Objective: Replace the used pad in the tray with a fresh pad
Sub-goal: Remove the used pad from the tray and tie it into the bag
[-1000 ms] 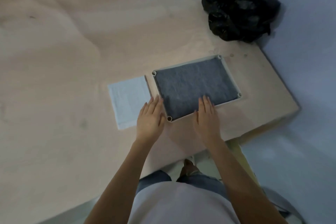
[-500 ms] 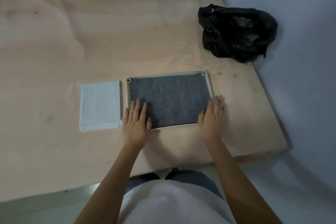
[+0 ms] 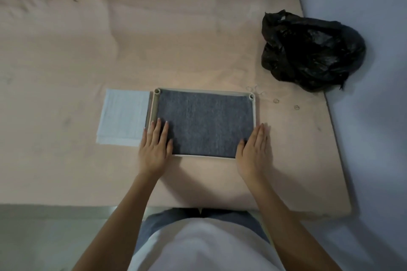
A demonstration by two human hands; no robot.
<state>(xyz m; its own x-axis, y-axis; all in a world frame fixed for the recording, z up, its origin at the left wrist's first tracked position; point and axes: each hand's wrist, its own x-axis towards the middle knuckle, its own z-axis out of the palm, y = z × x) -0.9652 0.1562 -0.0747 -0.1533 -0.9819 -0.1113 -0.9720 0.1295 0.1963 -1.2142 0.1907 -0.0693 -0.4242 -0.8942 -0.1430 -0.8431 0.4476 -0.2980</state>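
Observation:
A shallow white tray (image 3: 254,112) lies on the pinkish table, filled by a dark grey pad (image 3: 204,123). A folded white pad (image 3: 123,116) lies flat just left of the tray. My left hand (image 3: 155,146) rests flat with straight fingers over the tray's near left corner, fingertips on the grey pad. My right hand (image 3: 254,148) lies flat on the near right corner, fingers straight along the tray's right rim. Neither hand grips anything.
A crumpled black plastic bag (image 3: 308,50) sits at the far right of the table (image 3: 66,50), near the blue wall. A few small rings (image 3: 275,101) lie right of the tray. The table's near edge runs just before my body.
The tray has turned from a slanted position to square with the table edge. Both hands slid out to its near corners, and the view shifted.

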